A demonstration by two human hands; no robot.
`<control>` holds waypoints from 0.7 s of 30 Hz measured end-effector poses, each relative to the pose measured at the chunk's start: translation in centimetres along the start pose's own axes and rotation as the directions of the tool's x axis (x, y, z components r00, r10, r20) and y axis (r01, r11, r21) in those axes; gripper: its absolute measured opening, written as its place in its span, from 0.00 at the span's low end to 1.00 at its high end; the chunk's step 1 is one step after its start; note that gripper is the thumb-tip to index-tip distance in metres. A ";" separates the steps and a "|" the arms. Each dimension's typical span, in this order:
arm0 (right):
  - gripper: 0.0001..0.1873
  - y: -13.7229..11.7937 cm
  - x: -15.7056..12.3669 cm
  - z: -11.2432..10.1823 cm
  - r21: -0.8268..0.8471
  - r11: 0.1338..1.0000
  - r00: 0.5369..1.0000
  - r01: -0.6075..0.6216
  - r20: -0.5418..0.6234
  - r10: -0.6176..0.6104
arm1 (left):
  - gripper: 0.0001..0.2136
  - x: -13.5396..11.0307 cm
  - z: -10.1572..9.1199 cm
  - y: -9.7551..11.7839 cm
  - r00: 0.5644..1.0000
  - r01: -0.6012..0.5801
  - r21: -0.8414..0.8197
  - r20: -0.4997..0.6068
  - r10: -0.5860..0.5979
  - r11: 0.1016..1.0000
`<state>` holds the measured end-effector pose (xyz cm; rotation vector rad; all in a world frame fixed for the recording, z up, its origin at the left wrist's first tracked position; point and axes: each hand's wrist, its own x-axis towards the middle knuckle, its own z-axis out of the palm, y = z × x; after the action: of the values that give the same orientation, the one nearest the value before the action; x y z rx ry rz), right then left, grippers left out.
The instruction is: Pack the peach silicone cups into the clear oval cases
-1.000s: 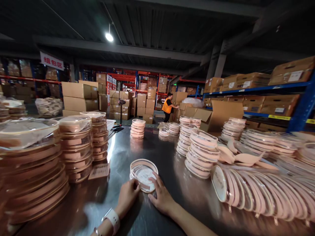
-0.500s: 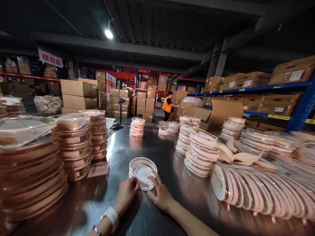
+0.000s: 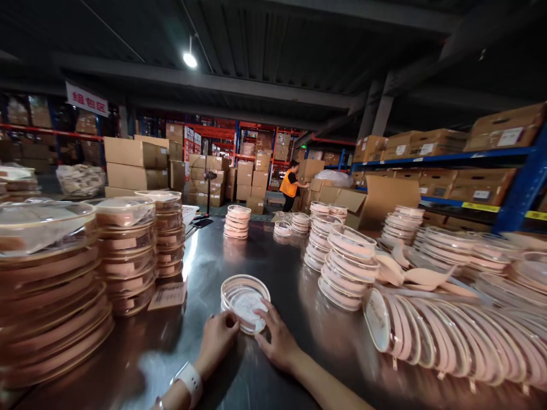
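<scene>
A round clear pouch with a pale peach band and a light zipped rim lies on the dark metal table in front of me. Inside it, under the clear top, is a white printed sheet. My left hand, with a white watch on the wrist, is closed in a pinch at the pouch's near left edge. What its fingertips hold is too small to make out. My right hand rests on the pouch's right side, fingers spread over the top and thumb near the front edge.
Tall stacks of similar pouches stand on the left beside a card. More stacks and a leaning row of pouches fill the right. A small stack stands farther back. Beyond, a person in an orange vest is near cartons.
My left hand has shifted slightly down and left, still pinched at the pouch's edge. The right hand stays spread on the pouch. The view has turned a little.
</scene>
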<state>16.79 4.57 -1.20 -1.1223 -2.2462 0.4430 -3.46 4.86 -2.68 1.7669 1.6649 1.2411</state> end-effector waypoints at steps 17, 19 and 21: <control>0.38 0.0 0.2 0.1 -0.234 0.969 0.994 -0.077 0.057 0.093 | 0.09 1.0 -0.2 -1.1 0.997 -0.064 -0.088 0.047 0.068 0.994; 0.39 -0.2 0.3 0.0 -0.217 0.973 0.994 -0.081 0.056 0.095 | 0.08 0.8 -0.2 -1.1 0.996 -0.065 -0.076 0.055 0.069 0.995; 0.36 -0.3 0.3 -0.1 -0.182 0.982 0.997 -0.056 0.033 0.063 | 0.09 0.6 -0.1 -1.1 0.996 -0.060 -0.062 0.061 0.064 0.996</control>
<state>16.58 4.62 -0.87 -1.2858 -2.3292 0.2903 -4.21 5.63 -3.31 1.8150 1.5324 1.2364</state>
